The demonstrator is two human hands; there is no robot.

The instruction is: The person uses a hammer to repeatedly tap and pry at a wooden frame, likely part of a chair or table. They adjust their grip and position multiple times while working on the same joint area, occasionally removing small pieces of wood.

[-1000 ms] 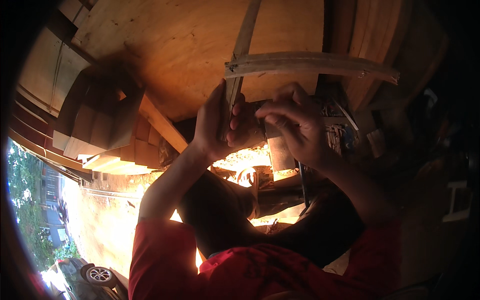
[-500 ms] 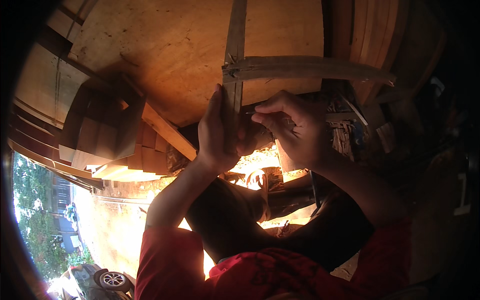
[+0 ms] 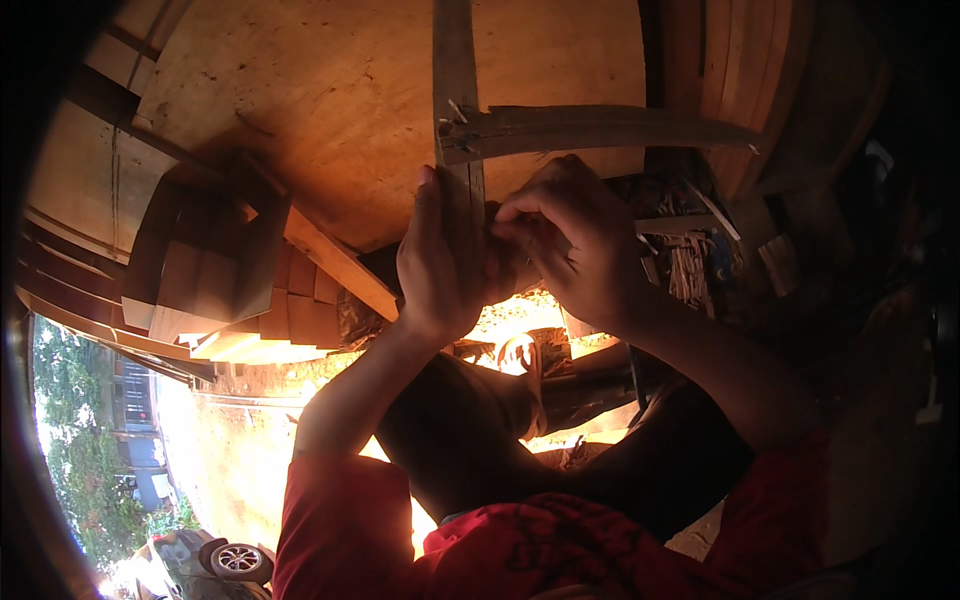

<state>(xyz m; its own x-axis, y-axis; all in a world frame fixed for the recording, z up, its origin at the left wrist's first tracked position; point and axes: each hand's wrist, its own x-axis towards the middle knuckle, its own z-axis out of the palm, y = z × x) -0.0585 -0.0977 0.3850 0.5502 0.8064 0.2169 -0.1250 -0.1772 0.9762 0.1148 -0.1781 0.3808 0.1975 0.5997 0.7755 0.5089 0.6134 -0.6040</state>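
Observation:
My left hand [image 3: 437, 275] is closed around the lower part of an upright wooden strip [image 3: 456, 60], its thumb lying along the left edge. A second, slightly curved wooden strip [image 3: 610, 130] crosses to the right from the upright one just above my hands. Where they meet, the wood looks rough, with a thin pale sliver sticking up. Close to the right side of the upright strip is my right hand [image 3: 585, 245], thumb and forefinger pinched together. Whatever sits between those fingertips is too small and dark to name.
Behind the strips stands a large plywood sheet [image 3: 330, 90]. At left are a cardboard box [image 3: 205, 250] and a slanting board [image 3: 340, 265]. Wood scraps [image 3: 690, 265] lie to the right. Boards [image 3: 745, 80] lean at upper right. A parked car [image 3: 215, 560] shows at lower left.
My right hand has moved slightly left, closer to the upright strip. The joined strips have shifted a little left. The small pointed thing at my right fingertips no longer shows clearly.

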